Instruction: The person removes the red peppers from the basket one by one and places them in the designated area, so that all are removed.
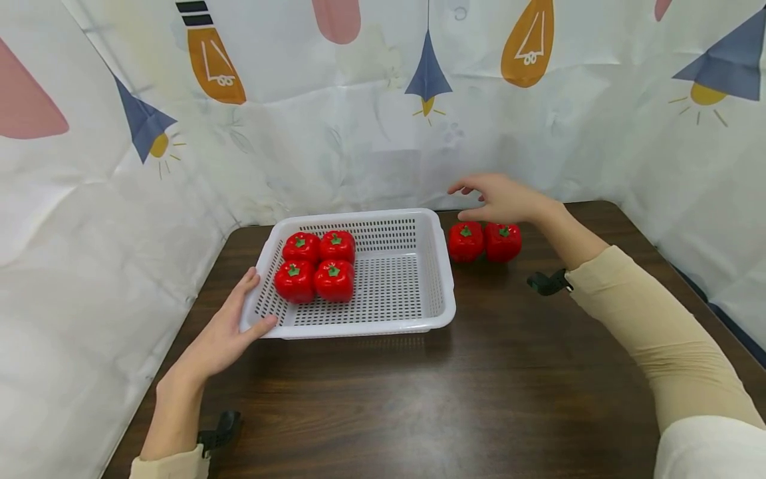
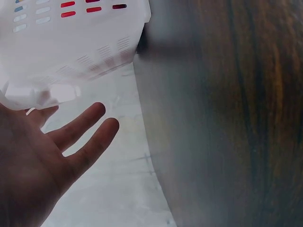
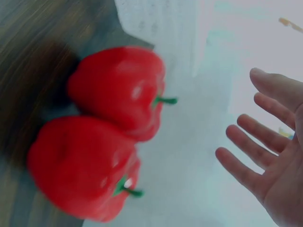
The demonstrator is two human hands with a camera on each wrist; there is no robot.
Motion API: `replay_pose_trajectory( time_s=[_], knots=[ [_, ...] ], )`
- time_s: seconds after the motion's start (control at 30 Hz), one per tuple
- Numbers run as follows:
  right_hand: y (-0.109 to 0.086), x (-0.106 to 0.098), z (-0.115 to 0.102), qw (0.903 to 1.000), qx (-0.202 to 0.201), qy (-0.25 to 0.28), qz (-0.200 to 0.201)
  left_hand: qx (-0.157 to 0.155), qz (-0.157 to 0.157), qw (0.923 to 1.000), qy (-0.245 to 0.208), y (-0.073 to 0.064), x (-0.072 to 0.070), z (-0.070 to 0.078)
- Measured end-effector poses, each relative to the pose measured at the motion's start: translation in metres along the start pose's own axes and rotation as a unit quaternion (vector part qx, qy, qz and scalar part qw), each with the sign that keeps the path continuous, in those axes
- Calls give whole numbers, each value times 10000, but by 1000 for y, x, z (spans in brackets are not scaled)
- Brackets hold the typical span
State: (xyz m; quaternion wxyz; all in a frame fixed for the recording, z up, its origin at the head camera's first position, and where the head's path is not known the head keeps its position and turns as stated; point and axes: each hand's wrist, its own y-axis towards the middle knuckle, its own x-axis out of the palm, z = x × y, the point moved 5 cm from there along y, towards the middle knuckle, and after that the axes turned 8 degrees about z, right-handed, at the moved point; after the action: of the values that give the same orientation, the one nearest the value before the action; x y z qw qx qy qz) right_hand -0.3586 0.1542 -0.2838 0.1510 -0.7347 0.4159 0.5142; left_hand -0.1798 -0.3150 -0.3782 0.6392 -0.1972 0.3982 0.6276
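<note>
Left hand (image 1: 223,340), right hand (image 1: 505,197): fingers spread! Right's hovering near two blocky, glossy red peppers (image 1: 466,243); straight descent looks best.

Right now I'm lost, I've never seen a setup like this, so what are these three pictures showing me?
No robot here, just a person's bare hands. The wide picture comes from a camera worn on the head; each close one comes from a camera on a wrist. A white basket sits on a dark table, with four peppers inside. Two loose peppers stand to its right. The left hand touches the basket's left side. The right hand is near the loose peppers, holding nothing.
</note>
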Motion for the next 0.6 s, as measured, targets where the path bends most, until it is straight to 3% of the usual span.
replay_pose_trajectory(
  time_s=[0.6],
  knots=[
    [47,29,-71,9959,-548,-329,-643,-23,-4,10000,73,-1,-1,1]
  ],
)
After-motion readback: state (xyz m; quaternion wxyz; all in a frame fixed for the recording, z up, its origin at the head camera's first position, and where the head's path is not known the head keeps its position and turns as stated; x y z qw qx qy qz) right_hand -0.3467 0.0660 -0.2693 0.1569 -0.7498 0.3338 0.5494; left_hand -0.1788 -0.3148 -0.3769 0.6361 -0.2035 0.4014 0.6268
